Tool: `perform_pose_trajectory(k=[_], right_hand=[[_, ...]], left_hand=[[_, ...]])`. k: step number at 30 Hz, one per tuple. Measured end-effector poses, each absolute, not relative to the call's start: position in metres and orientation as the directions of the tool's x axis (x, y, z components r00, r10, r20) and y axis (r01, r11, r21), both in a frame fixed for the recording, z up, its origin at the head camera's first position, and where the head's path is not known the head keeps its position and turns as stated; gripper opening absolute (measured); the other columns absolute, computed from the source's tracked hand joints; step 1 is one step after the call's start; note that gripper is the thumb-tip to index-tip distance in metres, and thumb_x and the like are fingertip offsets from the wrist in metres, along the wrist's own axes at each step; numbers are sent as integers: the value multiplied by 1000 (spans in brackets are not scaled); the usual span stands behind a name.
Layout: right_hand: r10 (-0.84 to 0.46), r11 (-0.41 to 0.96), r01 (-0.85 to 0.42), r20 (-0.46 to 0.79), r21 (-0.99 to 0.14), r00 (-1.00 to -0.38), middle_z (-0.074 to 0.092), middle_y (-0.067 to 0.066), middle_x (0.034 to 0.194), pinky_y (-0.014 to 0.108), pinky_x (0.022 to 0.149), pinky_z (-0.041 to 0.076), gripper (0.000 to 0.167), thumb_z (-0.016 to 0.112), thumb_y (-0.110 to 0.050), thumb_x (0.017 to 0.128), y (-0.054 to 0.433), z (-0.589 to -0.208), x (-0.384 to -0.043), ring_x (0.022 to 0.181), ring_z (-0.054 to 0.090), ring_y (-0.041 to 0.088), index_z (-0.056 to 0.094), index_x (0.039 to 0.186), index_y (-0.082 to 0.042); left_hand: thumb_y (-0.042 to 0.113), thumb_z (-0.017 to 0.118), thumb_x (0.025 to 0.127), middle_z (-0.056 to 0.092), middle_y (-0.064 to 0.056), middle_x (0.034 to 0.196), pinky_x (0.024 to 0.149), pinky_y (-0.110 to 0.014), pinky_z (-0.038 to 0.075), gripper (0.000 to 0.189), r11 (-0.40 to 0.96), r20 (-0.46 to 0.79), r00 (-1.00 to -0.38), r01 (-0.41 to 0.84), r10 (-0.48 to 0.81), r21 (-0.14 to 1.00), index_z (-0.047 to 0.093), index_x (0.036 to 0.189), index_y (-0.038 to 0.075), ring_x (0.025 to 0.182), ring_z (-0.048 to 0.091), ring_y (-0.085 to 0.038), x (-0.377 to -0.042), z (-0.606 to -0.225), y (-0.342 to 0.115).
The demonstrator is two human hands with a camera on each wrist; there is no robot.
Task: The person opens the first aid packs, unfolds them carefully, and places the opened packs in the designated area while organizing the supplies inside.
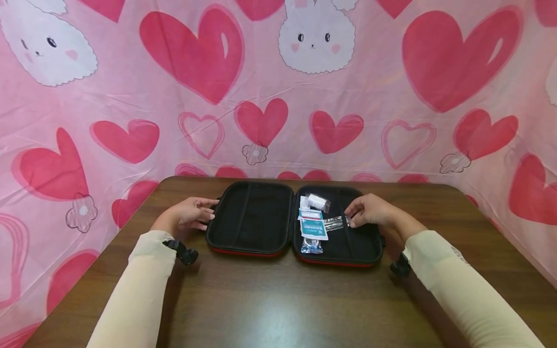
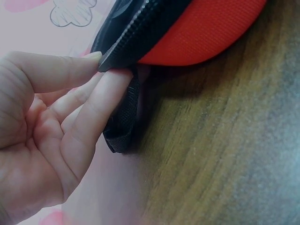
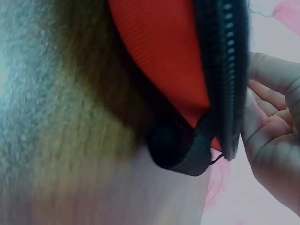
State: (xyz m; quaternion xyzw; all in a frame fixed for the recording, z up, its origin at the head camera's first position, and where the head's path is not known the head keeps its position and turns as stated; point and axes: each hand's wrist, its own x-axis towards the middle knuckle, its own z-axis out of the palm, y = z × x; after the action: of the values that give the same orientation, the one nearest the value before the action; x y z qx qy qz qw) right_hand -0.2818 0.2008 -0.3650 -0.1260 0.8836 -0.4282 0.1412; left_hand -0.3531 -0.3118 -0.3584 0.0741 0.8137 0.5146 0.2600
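So the shiny clear packet [image 1: 333,224] lies just left of our right hand [image 1: 375,210], in the right half of the open black case [image 1: 267,217], near the desk's [image 1: 270,295] far edge. That's our nearer hand; our left hand [image 1: 190,213] is well apart from it, pinching the case's left rim. The packet's long axis runs roughly side to side, one end pointing at our right fingertips, the other at the teal packet [image 1: 313,229]. Can't tell if those fingertips actually grip it; the case blocks the right wrist view.

pink heart-print cloth [image 1: 370,89], brown wooden table [image 1: 278,304]
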Motion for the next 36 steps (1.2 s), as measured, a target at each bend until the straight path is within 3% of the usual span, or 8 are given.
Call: perform_pose_trajectory(k=[11,21,27,36], right_hand=[[-395,684,-248,-63,-686,-917,63,8,83,28,69,55,27,75,8,72,172,-351,-276,77,62,16,58,92,4],[-384,741,-232,-114,-630,-916,65,12,98,38,82,56,27,72,5,81,174,-346,-271,90,65,22,60,105,4],[-394,759,-272,-86,-591,-915,69,11,95,40,81,57,27,74,1,82,173,-329,-272,88,66,23,62,107,6],[-387,710,-264,-49,-653,-921,67,20,103,40,82,57,30,73,0,85,165,-318,-291,90,65,25,61,111,9]], left_hand=[[-1,58,95,45,-31,140,80,-37,57,62,456,-337,-848,-130,410,880,31,151,1,95,64,-17,-353,-358,-313],[-1,57,95,48,-29,138,80,-37,57,61,460,-338,-850,-132,403,878,32,151,1,95,63,-19,-352,-357,-312],[0,58,95,47,-30,139,80,-37,58,62,465,-340,-850,-130,402,876,32,151,1,96,64,-19,-352,-357,-312],[0,58,95,46,-30,139,80,-37,57,62,465,-335,-854,-127,399,876,32,151,1,96,64,-19,-352,-358,-312]])
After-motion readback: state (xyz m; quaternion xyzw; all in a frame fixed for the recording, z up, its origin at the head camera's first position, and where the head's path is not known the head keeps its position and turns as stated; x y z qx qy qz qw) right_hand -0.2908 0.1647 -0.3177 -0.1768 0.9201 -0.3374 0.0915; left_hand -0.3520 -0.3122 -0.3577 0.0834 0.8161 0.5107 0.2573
